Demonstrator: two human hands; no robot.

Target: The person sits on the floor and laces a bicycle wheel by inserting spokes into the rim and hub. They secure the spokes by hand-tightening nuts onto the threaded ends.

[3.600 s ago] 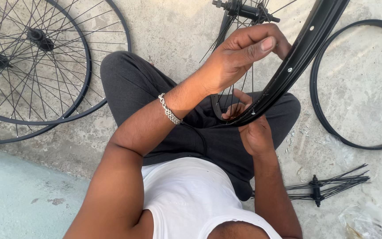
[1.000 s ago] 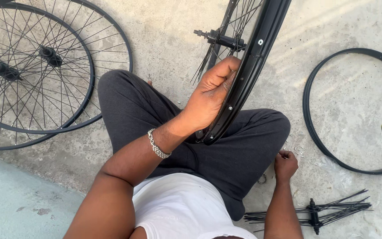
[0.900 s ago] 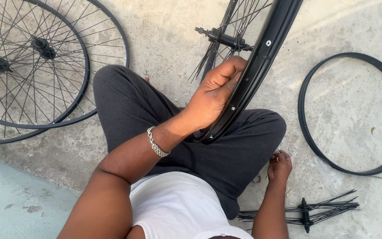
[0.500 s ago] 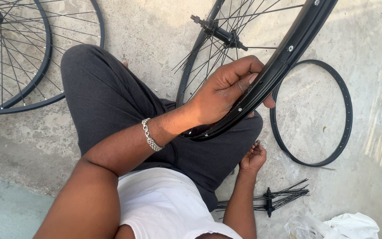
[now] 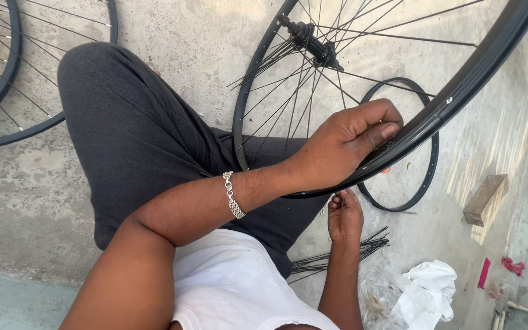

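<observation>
- Head view: the left hand (image 5: 343, 150) clamps the black spoked metal bicycle wheel rim (image 5: 459, 91) held upright over the lap.
- The right hand (image 5: 344, 215) hangs below it, fingers pinched together above the bundle of loose black spokes (image 5: 343, 253) on the concrete floor (image 5: 178, 55); what they hold is too small to tell.

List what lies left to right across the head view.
Finished wheels → bent knee → bracelet → left hand on the rim → wood block → pink scrap.
</observation>
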